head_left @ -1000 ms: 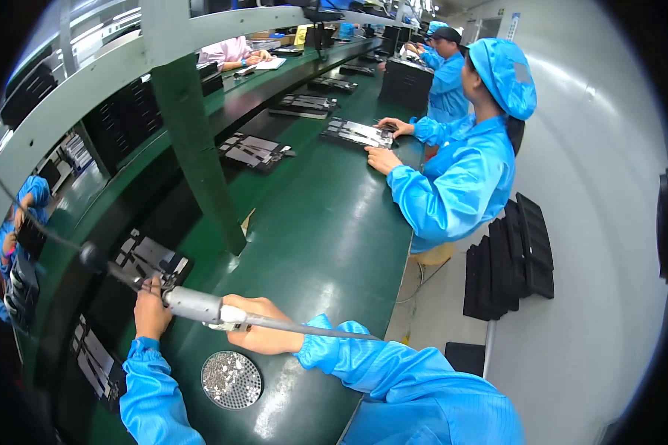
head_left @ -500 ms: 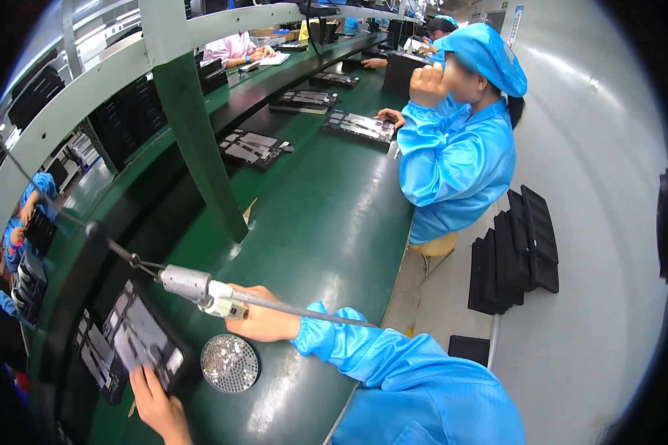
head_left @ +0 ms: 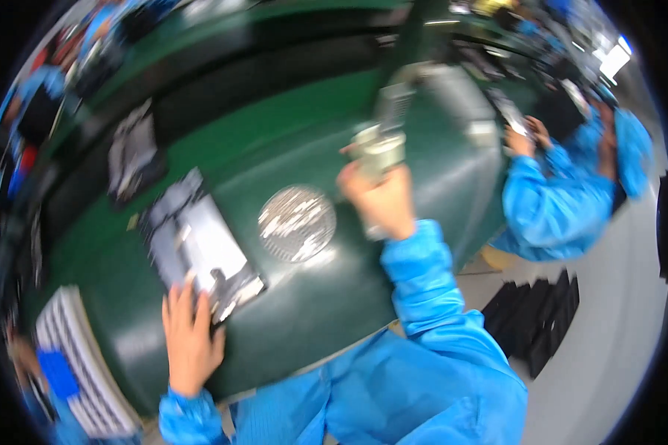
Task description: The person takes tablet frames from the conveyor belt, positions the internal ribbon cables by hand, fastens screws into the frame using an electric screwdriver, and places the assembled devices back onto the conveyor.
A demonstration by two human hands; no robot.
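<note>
The picture is motion-blurred. My right hand point(head_left: 382, 200) is closed around a grey cylindrical power screwdriver point(head_left: 382, 141), held upright above the green bench point(head_left: 416, 185). My left hand point(head_left: 191, 334) rests flat with fingers spread on the near edge of a dark rectangular panel point(head_left: 197, 241) with pale metal parts, which lies on the bench. Between the two hands sits a round shiny dish point(head_left: 297, 222) of small metal parts.
A second dark panel point(head_left: 133, 152) lies farther back on the left. A person in a blue coverall point(head_left: 564, 200) works at the bench to my right. Black stacked trays point(head_left: 534, 315) stand on the floor. A ribbed white-and-grey rack point(head_left: 82, 363) is at lower left.
The view has swung down and left over the bench. My left hand has drawn the dark panel closer to me. My right hand has tipped the screwdriver from lying sideways to upright.
</note>
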